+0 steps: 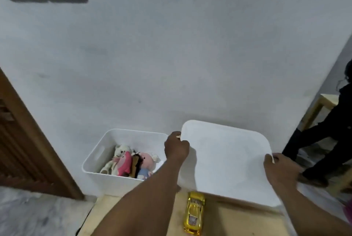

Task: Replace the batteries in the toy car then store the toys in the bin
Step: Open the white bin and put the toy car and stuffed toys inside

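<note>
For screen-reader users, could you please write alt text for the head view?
The left hand and right hand hold a white lid over a table bearing a gold toy car; plush toys lie in the open bin.

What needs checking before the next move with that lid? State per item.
1. Left hand grips the white lid at its left edge: ok.
2. Right hand grips the lid's right edge: ok.
3. White bin is uncovered, with the lid held off to its right: ok.
4. Room in the bin above the plush toys: ok, they lie low inside.
5. Yellow toy car is stored in the bin: not ok, it lies on the wooden table.
6. Car's batteries are replaced: cannot tell, its underside is hidden.
</note>
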